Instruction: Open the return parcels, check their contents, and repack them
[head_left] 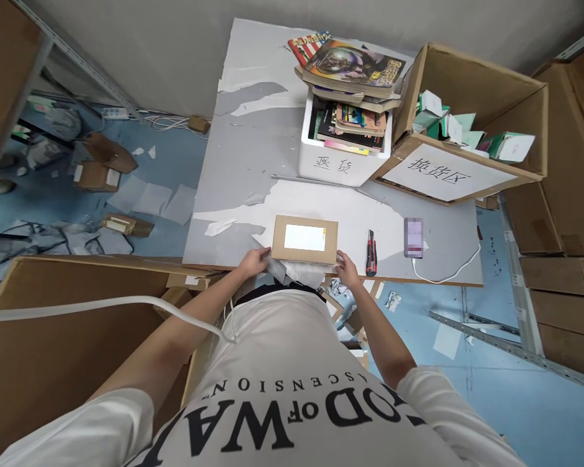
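A small brown cardboard box [281,235] with a white label [304,237] on top is at the front edge of the table, straight ahead of my body. At its near left corner, my left hand [254,261] grips the side with bent fingers. My right hand [347,268] grips the opposite near corner, its fingertips against the side. Crumpled whitish wrapping [299,274] shows below the box's near edge, between my hands. Right of the box lies a red and black utility knife [371,253].
A phone [413,238] with a white cable lies on the table [263,146] at right. Behind stand a white bin [338,167] piled with books [355,68] and an open carton [530,133] of green-and-white boxes. A large open carton [78,350] is at my left.
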{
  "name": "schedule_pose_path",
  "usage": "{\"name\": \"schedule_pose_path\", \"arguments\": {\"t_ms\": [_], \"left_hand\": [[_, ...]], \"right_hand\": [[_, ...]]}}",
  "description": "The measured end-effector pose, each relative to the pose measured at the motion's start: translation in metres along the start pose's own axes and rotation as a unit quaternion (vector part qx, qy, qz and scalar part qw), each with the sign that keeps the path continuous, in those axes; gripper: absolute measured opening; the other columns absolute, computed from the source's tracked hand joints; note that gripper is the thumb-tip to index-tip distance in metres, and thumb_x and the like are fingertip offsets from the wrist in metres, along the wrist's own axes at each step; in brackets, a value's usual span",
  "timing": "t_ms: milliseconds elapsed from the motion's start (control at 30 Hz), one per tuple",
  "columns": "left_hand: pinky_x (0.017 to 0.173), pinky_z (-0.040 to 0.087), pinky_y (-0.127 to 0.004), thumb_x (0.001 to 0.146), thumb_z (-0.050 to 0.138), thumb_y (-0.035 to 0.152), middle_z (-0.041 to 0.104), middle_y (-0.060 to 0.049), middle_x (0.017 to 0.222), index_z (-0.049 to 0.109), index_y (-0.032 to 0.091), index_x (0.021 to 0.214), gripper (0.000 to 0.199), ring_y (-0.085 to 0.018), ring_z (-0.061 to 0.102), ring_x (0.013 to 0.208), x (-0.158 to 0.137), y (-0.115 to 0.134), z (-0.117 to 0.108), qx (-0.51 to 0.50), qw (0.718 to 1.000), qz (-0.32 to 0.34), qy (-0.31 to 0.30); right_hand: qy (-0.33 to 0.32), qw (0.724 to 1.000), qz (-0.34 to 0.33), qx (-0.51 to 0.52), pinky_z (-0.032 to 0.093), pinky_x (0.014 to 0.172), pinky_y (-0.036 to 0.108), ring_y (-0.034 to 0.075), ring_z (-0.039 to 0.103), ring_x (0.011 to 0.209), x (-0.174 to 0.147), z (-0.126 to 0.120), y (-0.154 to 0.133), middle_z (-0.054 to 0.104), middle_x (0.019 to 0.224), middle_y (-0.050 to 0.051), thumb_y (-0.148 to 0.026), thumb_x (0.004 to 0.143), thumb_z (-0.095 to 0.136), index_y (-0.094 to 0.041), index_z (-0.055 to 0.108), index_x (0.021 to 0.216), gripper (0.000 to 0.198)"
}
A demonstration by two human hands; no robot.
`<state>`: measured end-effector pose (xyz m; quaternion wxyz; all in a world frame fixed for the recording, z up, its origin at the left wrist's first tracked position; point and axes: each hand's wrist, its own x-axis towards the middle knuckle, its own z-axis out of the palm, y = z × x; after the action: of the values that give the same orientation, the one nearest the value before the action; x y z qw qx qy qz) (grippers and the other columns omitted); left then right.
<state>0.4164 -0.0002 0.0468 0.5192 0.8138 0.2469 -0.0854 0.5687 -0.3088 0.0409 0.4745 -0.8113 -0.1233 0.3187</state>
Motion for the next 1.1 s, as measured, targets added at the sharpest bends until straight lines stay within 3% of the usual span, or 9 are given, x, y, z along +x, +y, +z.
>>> {"name": "schedule_pose_path", "arguments": {"t_ms": [133, 333, 533, 633, 733, 800, 900, 1000, 1100], "left_hand": [[0.076, 0.051, -0.033, 0.071, 0.059, 0.040, 0.074, -0.005, 0.090, 0.070, 0.017, 0.103, 0.041, -0.026, 0.066, 0.085, -0.007, 0.001, 0.007, 0.045, 0.998, 0.018, -0.035], [0.064, 0.044, -0.025, 0.084, 0.046, 0.051, 0.072, -0.005, 0.078, 0.072, 0.014, 0.102, 0.048, -0.019, 0.063, 0.071, -0.008, 0.036, -0.008, 0.103, 0.992, 0.046, 0.052], [0.063, 0.039, -0.027, 0.086, 0.042, 0.059, 0.071, -0.008, 0.071, 0.076, 0.016, 0.083, 0.055, -0.020, 0.063, 0.071, 0.006, 0.081, -0.013, 0.172, 0.975, -0.007, 0.140], [0.064, 0.041, -0.028, 0.085, 0.041, 0.062, 0.072, -0.008, 0.073, 0.075, 0.018, 0.083, 0.056, -0.021, 0.064, 0.072, 0.011, 0.091, -0.009, 0.185, 0.972, -0.043, 0.141], [0.068, 0.046, -0.030, 0.077, 0.053, 0.065, 0.073, -0.008, 0.085, 0.072, 0.018, 0.098, 0.055, -0.024, 0.065, 0.079, 0.011, 0.094, -0.007, 0.204, 0.971, -0.043, 0.115], [0.076, 0.049, -0.034, 0.072, 0.061, 0.064, 0.070, -0.011, 0.105, 0.065, 0.017, 0.114, 0.062, -0.028, 0.065, 0.094, 0.008, 0.094, -0.004, 0.216, 0.966, -0.007, 0.142], [0.098, 0.045, -0.041, 0.082, 0.058, 0.050, 0.058, -0.015, 0.128, 0.057, 0.016, 0.126, 0.055, -0.030, 0.052, 0.122, 0.007, 0.091, 0.006, 0.237, 0.943, 0.158, 0.174], [0.106, 0.040, -0.045, 0.093, 0.045, 0.030, 0.061, -0.012, 0.127, 0.060, 0.020, 0.120, 0.033, -0.026, 0.047, 0.129, 0.011, 0.084, 0.018, 0.257, 0.909, 0.317, 0.089], [0.105, 0.040, -0.048, 0.094, 0.038, 0.019, 0.062, -0.011, 0.125, 0.060, 0.022, 0.120, 0.035, -0.024, 0.048, 0.128, 0.016, 0.074, 0.025, 0.270, 0.897, 0.345, 0.055]], "right_hand": [[0.003, 0.998, 0.026, 0.048, 0.043, 0.099, 0.045, 0.022, 0.051, 0.122, -0.002, 0.016, 0.003, 0.046, 0.140, 0.011, -0.026, 0.069, 0.058, -0.024, 0.042, 0.120, 0.054], [0.021, 0.992, -0.050, 0.118, 0.045, 0.095, 0.041, 0.022, 0.051, 0.121, -0.002, 0.005, -0.032, 0.054, 0.130, 0.011, -0.044, 0.075, 0.059, -0.024, 0.046, 0.102, 0.036], [0.092, 0.995, -0.026, 0.012, 0.047, 0.082, 0.035, 0.020, 0.060, 0.091, 0.009, -0.021, -0.066, 0.064, 0.098, 0.007, -0.061, 0.079, 0.048, -0.021, 0.050, 0.089, 0.042], [0.092, 0.996, -0.006, -0.012, 0.047, 0.078, 0.034, 0.019, 0.059, 0.085, 0.018, -0.025, -0.066, 0.064, 0.095, 0.006, -0.064, 0.079, 0.046, -0.021, 0.052, 0.089, 0.044], [0.095, 0.995, 0.020, 0.004, 0.048, 0.076, 0.035, 0.018, 0.059, 0.084, 0.025, -0.021, -0.062, 0.063, 0.098, 0.006, -0.065, 0.079, 0.045, -0.021, 0.051, 0.090, 0.046], [0.098, 0.994, 0.033, 0.015, 0.048, 0.076, 0.035, 0.018, 0.059, 0.085, 0.030, -0.017, -0.062, 0.063, 0.100, 0.006, -0.067, 0.079, 0.045, -0.021, 0.051, 0.091, 0.047], [0.090, 0.995, 0.036, 0.016, 0.049, 0.079, 0.035, 0.018, 0.059, 0.087, 0.035, -0.020, -0.059, 0.064, 0.101, 0.005, -0.066, 0.080, 0.043, -0.021, 0.052, 0.093, 0.048], [0.116, 0.992, 0.037, -0.036, 0.047, 0.088, 0.038, 0.021, 0.059, 0.096, 0.034, -0.040, -0.045, 0.064, 0.106, 0.008, -0.059, 0.087, 0.033, -0.021, 0.055, 0.100, 0.046], [0.229, 0.953, 0.113, -0.166, 0.038, 0.100, 0.044, 0.027, 0.052, 0.116, 0.025, -0.068, -0.018, 0.056, 0.121, 0.017, -0.045, 0.089, 0.036, -0.015, 0.054, 0.114, 0.043]]}}
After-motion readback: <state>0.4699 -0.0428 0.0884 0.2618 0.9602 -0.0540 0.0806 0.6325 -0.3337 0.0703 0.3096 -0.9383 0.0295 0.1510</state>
